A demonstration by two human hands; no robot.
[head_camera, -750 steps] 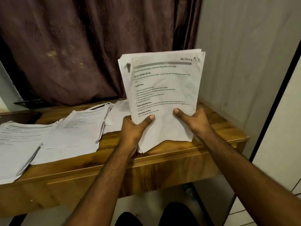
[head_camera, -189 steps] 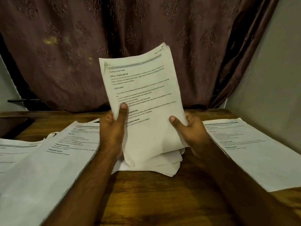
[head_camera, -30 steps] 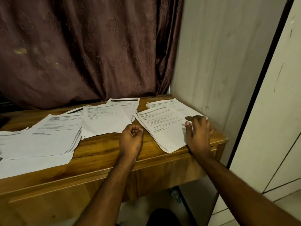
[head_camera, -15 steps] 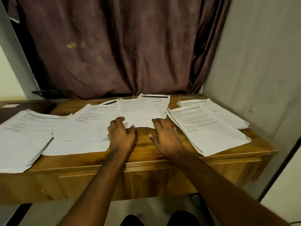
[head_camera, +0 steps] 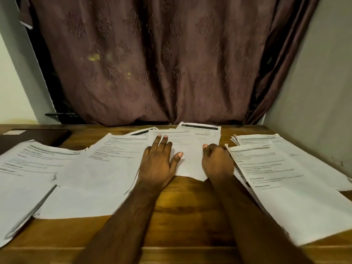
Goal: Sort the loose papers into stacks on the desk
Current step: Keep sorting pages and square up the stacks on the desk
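Nearest, bare wood of the counter [head_camera: 190,212] runs under both forearms. Just beyond it the left hand [head_camera: 158,164] lies flat with fingers straight and spread, pressing on the left part of the middle stack [head_camera: 187,159], thumb out across the sheet. The right hand [head_camera: 217,161] sits at that stack's right edge with its fingers curled under; whether it pinches the paper's edge cannot be told from here. Left of the left hand a large stack [head_camera: 95,178] overlaps the counter, and further left another stack [head_camera: 24,174] hangs towards the near edge. Right of the right hand lies a tilted stack [head_camera: 282,187], with one more stack [head_camera: 266,141] behind it. Beyond the fingertips a sheet with a dark header [head_camera: 202,130] pokes out from under the middle stack. Behind all hangs a curtain [head_camera: 152,63]. The papers look thin, light and limp, likely to slide over each other and fan out; they would best be taken at two opposite edges, squeezed together so the sheets stay squared, not lifted by one corner.
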